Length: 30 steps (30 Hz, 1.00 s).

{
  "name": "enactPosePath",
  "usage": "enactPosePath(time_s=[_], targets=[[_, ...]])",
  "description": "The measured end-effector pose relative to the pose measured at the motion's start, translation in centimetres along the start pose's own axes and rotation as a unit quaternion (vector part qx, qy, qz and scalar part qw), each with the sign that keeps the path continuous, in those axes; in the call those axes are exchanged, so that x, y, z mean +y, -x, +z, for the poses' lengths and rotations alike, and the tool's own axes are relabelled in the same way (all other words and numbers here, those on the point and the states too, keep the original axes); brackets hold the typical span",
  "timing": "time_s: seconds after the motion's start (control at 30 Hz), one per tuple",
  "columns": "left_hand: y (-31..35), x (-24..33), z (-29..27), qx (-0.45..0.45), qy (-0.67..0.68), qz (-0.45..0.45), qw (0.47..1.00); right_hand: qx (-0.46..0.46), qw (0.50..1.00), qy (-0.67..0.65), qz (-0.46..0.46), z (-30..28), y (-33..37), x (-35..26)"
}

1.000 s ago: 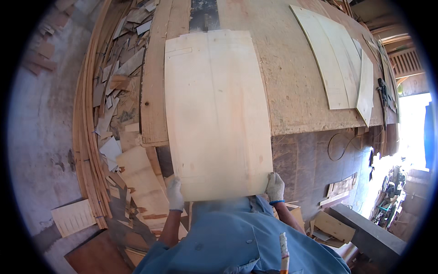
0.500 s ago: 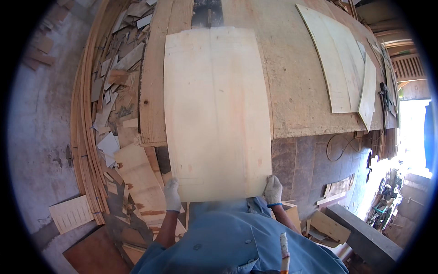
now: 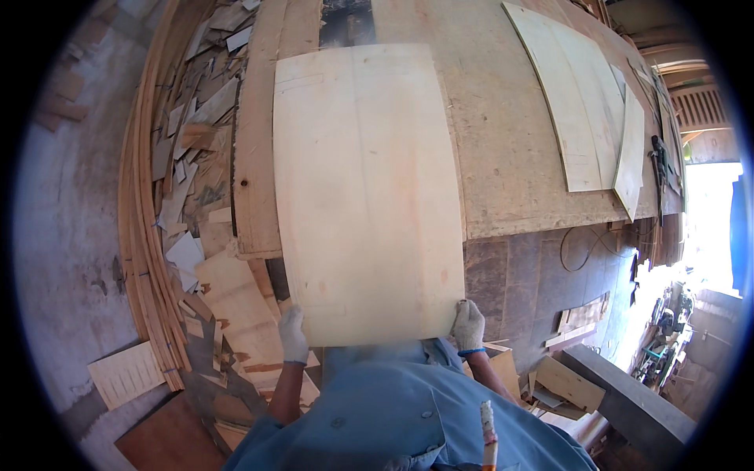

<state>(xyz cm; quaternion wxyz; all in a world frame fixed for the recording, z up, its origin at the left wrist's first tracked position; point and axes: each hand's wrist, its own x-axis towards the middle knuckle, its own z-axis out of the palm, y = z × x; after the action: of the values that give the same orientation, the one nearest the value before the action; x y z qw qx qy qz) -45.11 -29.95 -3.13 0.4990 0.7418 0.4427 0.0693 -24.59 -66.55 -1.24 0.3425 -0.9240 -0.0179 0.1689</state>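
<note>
A large pale plywood sheet (image 3: 365, 188) lies lengthwise over the wooden worktable (image 3: 503, 157), its near end jutting past the table's front edge toward my body. My left hand (image 3: 294, 336), in a white knit glove, grips the sheet's near left corner. At the near right corner my right hand (image 3: 469, 326), gloved likewise with a blue cuff, is closed on the edge. Some of the fingers are hidden by the sheet. Beyond its far end a dark strip (image 3: 347, 22) set in the tabletop shows.
Another plywood sheet (image 3: 569, 102) and a narrower offcut (image 3: 631, 157) lie on the table's right side. Wood scraps (image 3: 184, 173) heap up on the left beside long thin strips (image 3: 145, 204). A grey beam (image 3: 628, 396) lies at lower right. A thin cable (image 3: 577, 255) loops below the table edge.
The sheet and both hands have shifted only slightly, along with a small shift of the view. The thin upright piece seen in the dark strip earlier no longer shows. Both hands keep their hold.
</note>
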Motion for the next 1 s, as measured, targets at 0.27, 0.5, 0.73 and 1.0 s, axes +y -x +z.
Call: enactPosePath(time_s=[0.27,0.5,0.73,1.0], targets=[[-2.6,-0.2,-0.2,-0.017,0.159,-0.105,0.982,0.009,0.995,0.051,-0.09,0.0,-1.2,-3.0],[-7.6,2.4,-0.4,-0.014,0.19,-0.081,0.978,0.045,0.994,0.052,-0.082,1.0,-4.9,-5.2],[-6.0,0.2,-0.3,-0.053,0.165,-0.06,0.983,0.051,0.997,-0.004,-0.06,1.6,-5.0,-2.4],[1.0,2.7,0.3,-0.137,0.246,-0.126,0.951,0.024,0.999,-0.039,-0.017,0.2,-2.9,-1.6]])
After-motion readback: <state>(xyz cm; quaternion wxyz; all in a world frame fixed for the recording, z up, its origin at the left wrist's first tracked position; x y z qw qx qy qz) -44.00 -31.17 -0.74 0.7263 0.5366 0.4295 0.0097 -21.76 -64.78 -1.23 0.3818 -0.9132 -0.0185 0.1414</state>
